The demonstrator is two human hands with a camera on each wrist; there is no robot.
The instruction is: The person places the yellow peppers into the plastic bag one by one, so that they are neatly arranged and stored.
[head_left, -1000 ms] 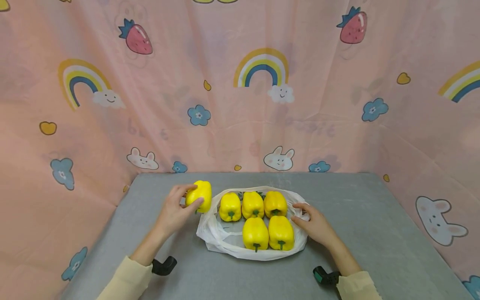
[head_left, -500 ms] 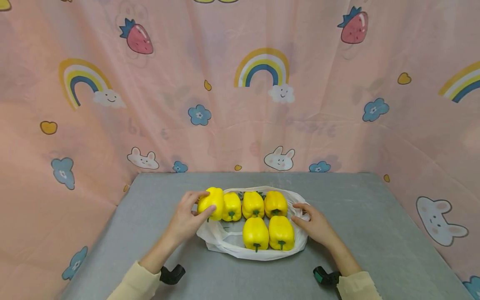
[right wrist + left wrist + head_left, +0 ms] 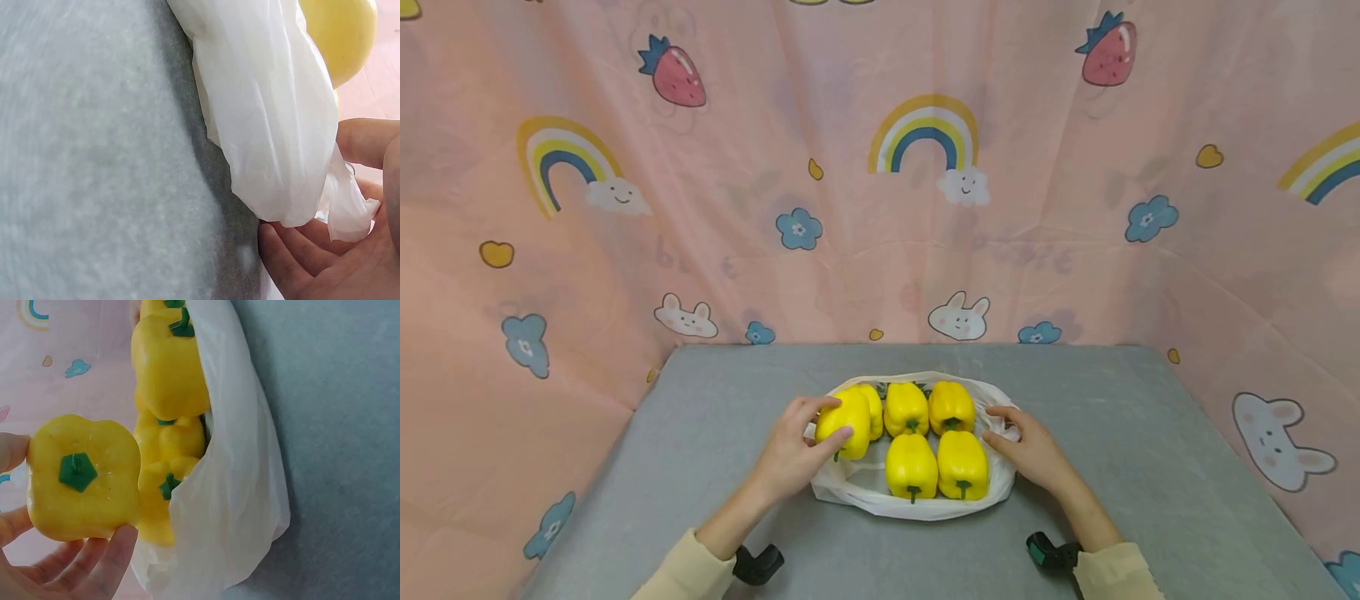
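Observation:
A yellow bell pepper [image 3: 844, 427] with a green stem is gripped between the thumb and fingers of my left hand [image 3: 793, 450], over the left side of a white plastic bag [image 3: 880, 504]. In the left wrist view the held pepper [image 3: 106, 506] shows its stem end. The bag lies with its mouth spread wide, and several more yellow bell peppers [image 3: 911, 468] sit inside in two rows. One back-row pepper [image 3: 872, 408] is partly hidden behind the held one. My right hand [image 3: 1030, 446] holds the bag's right rim, with crumpled plastic [image 3: 350, 212] between thumb and fingers.
The bag stands on a grey tabletop [image 3: 1142, 467]. A pink patterned curtain [image 3: 865, 275] hangs behind the table and along both sides. Black devices [image 3: 758, 565] are strapped at both wrists.
My left hand has carried the pepper rightward and toward me, from beside the bag's left edge to over its left part. My right hand has stayed at the right rim.

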